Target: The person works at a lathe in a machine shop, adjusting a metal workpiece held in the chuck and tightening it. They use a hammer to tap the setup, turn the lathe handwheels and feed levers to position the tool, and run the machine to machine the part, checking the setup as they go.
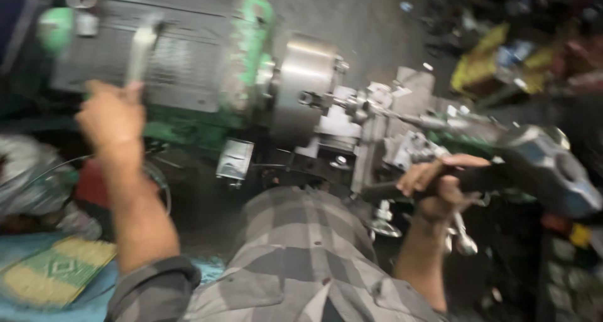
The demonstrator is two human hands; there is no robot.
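The pale lever (141,49) stands nearly upright on the green lathe headstock (188,52), rising straight out of the left hand (113,118), whose fingers are clenched around its lower end. Well apart, past the steel chuck (304,86), the right hand (440,184) grasps a dark handle (389,189) lying crosswise.

Whole view motion-blurred — right hand (440,185) hides dark handle (477,177).

Your left hand (112,118) grips a pale lever (142,52) on the green lathe headstock (188,58). Your right hand (440,184) is closed around a dark handle (389,189) by the carriage, just right of the silver chuck (301,86). The view is blurred.
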